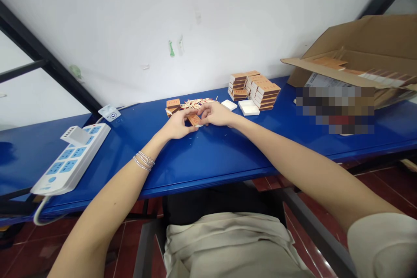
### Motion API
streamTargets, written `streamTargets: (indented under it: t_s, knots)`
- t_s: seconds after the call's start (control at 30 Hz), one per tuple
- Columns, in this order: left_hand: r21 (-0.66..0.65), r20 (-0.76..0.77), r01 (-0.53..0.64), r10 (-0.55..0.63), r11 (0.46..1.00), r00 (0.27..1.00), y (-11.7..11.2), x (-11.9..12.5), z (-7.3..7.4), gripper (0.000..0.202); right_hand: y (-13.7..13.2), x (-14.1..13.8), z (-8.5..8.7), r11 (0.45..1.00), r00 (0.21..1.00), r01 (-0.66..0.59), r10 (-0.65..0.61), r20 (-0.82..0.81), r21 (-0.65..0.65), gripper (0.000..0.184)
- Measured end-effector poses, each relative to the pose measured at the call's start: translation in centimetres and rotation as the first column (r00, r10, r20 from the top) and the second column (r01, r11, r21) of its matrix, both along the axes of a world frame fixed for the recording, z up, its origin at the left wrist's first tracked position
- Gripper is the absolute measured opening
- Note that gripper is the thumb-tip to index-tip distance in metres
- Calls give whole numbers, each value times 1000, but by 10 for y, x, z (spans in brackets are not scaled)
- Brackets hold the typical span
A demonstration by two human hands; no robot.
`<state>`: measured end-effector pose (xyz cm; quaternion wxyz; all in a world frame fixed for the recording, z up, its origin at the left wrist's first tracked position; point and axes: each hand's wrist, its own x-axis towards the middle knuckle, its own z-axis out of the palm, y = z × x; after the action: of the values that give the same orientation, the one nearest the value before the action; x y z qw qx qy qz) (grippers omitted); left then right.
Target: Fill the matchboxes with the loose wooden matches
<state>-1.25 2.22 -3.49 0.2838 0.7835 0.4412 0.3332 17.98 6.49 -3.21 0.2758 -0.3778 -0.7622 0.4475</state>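
Note:
Both of my hands meet at the middle of the blue table. My left hand [177, 124] grips the left side of an orange matchbox [194, 120], and my right hand [216, 114] holds its far end. A white edge shows at the box's lower end. Just behind my hands lies a loose pile of matchsticks [196, 104]. A small stack of orange matchboxes [172, 107] stands left of the pile. To the right are white inner trays [248, 107] and taller stacks of matchboxes [256, 90].
A white power strip [70, 158] with blue sockets lies at the table's left, its cable dropping over the front edge. An open cardboard box [355, 52] holding more matchboxes stands at the right. A white wall rises behind the blue table [208, 169].

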Motion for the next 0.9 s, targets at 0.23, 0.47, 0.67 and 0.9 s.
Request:
streamTargets:
  t_s: [0.23, 0.47, 0.67, 0.9]
  knots:
    - [-82, 96, 103, -95, 991, 991, -3, 3, 4, 65, -5, 3, 6, 992, 994, 39, -27, 107, -118, 40]
    - [-36, 188, 105, -96, 994, 977, -2, 1, 3, 65, -4, 14, 12, 988, 988, -140, 136, 69, 59, 69]
    - [-32, 238, 18, -10, 999, 971, -6, 2, 13, 61, -5, 13, 17, 996, 997, -72, 72, -6, 47, 57]
    - [-69, 316, -79, 97, 994, 944, -13, 6, 30, 58, -6, 14, 23, 997, 983, -31, 17, -185, -72, 52]
